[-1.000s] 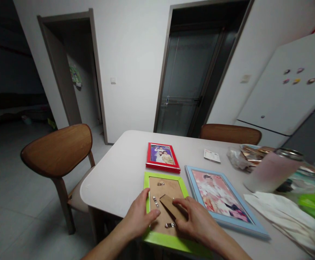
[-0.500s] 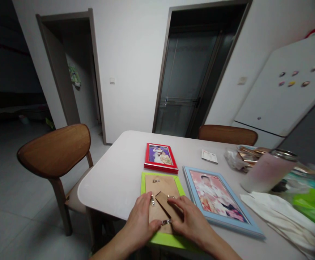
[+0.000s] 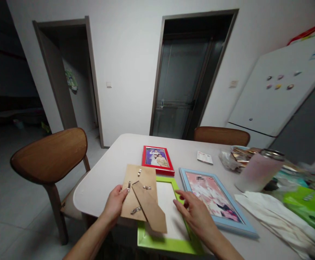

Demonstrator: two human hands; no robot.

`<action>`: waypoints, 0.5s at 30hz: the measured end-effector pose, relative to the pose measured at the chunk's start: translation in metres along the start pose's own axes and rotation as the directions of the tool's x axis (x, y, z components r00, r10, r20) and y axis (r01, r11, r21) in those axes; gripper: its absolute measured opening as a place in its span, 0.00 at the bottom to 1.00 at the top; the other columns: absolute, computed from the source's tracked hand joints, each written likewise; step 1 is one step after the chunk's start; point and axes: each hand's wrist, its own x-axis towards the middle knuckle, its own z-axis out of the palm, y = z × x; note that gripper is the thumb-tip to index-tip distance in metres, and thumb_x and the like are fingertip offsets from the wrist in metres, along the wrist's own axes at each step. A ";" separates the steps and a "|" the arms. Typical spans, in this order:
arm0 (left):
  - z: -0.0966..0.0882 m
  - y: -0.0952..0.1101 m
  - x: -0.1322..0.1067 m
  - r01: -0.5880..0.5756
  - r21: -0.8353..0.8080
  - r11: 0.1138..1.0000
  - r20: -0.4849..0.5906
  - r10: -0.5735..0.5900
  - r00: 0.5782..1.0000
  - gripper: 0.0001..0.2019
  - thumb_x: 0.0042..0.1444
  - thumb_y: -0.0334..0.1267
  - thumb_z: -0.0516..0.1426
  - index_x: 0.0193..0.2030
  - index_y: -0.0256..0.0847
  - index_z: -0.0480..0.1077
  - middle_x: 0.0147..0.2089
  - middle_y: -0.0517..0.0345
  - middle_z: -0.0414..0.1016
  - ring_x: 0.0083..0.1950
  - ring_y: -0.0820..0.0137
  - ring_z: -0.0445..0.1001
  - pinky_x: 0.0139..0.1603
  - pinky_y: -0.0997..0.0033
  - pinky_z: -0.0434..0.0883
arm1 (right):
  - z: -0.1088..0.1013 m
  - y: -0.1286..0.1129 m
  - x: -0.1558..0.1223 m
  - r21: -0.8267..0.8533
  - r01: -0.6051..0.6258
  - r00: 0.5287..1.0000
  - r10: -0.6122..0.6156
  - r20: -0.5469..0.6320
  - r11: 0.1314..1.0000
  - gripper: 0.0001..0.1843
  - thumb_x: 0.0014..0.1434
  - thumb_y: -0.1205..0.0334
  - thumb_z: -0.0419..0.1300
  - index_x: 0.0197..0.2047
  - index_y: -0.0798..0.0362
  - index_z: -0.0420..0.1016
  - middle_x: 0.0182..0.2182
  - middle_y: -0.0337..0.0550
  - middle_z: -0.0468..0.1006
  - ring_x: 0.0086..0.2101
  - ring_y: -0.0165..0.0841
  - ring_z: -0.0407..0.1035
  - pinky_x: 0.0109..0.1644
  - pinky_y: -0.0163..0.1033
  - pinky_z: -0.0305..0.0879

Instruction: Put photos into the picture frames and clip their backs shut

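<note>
My left hand [image 3: 114,203] grips the left edge of a brown picture frame backing board [image 3: 130,177], with the thumb on top. Several metal clips and a slanting stand leg [image 3: 150,211] are fixed on this board. It is lifted and covers the left part of a green picture frame [image 3: 170,245] on the table. White shows inside the green frame. My right hand [image 3: 194,211] hovers over the frame's right side, fingers bent and apart, holding nothing. A blue picture frame [image 3: 251,231] with a photo lies to its right. Beyond the board rests a red picture frame [image 3: 161,169].
A pink and white tumbler [image 3: 259,171], white cloth gloves [image 3: 265,213] and a green packet [image 3: 306,202] crowd the table's right side. A small card [image 3: 204,157] lies further back. Wooden chairs stand at the left [image 3: 51,157] and far side [image 3: 222,136].
The backing board has come up off the green frame and moved left in my left hand. My right hand has let go of the board and stays over the frame's right side.
</note>
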 end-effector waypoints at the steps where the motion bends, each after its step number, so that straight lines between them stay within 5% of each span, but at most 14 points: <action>1: -0.013 -0.002 0.001 0.011 0.023 1.000 -0.025 -0.010 1.000 0.10 0.46 0.42 0.52 0.31 0.37 0.62 0.23 0.61 0.71 0.26 0.69 0.71 0.25 0.75 0.66 | 0.002 0.009 -0.001 -0.084 -0.041 0.999 0.041 0.003 0.996 0.20 0.52 0.59 0.48 0.45 0.59 0.67 0.35 0.52 0.72 0.35 0.37 0.66 0.40 0.41 0.59; 5: -0.057 -0.008 0.006 0.051 0.142 0.989 -0.110 -0.036 0.993 0.09 0.46 0.42 0.52 0.29 0.37 0.62 0.22 0.61 0.71 0.24 0.69 0.71 0.23 0.74 0.66 | 0.012 0.022 -0.001 -0.297 -0.087 0.991 0.114 0.073 0.951 0.23 0.48 0.64 0.50 0.49 0.61 0.62 0.36 0.55 0.74 0.37 0.41 0.67 0.40 0.42 0.57; 9: -0.080 -0.007 0.014 0.039 0.308 0.951 -0.159 0.010 0.987 0.12 0.42 0.38 0.54 0.34 0.35 0.63 0.22 0.58 0.72 0.24 0.63 0.72 0.25 0.69 0.67 | 0.012 0.014 0.006 -0.345 -0.140 0.979 0.183 0.095 0.928 0.26 0.45 0.70 0.49 0.50 0.64 0.60 0.30 0.55 0.75 0.32 0.41 0.69 0.38 0.41 0.56; 12: -0.080 -0.002 0.013 -0.026 0.442 0.896 -0.207 0.130 0.970 0.20 0.40 0.36 0.55 0.43 0.33 0.61 0.31 0.52 0.73 0.33 0.58 0.72 0.33 0.62 0.67 | 0.006 0.013 0.011 -0.244 -0.193 0.979 0.204 0.022 0.950 0.27 0.44 0.69 0.49 0.50 0.66 0.59 0.32 0.56 0.74 0.33 0.40 0.68 0.37 0.40 0.56; 15: -0.055 0.003 -0.002 -0.148 0.520 0.841 -0.157 0.264 0.952 0.21 0.43 0.36 0.54 0.47 0.35 0.60 0.47 0.45 0.67 0.48 0.56 0.65 0.46 0.61 0.62 | -0.001 0.016 0.012 0.082 -0.332 0.943 0.334 -0.006 0.940 0.31 0.44 0.67 0.49 0.54 0.63 0.53 0.26 0.47 0.73 0.28 0.36 0.68 0.31 0.37 0.58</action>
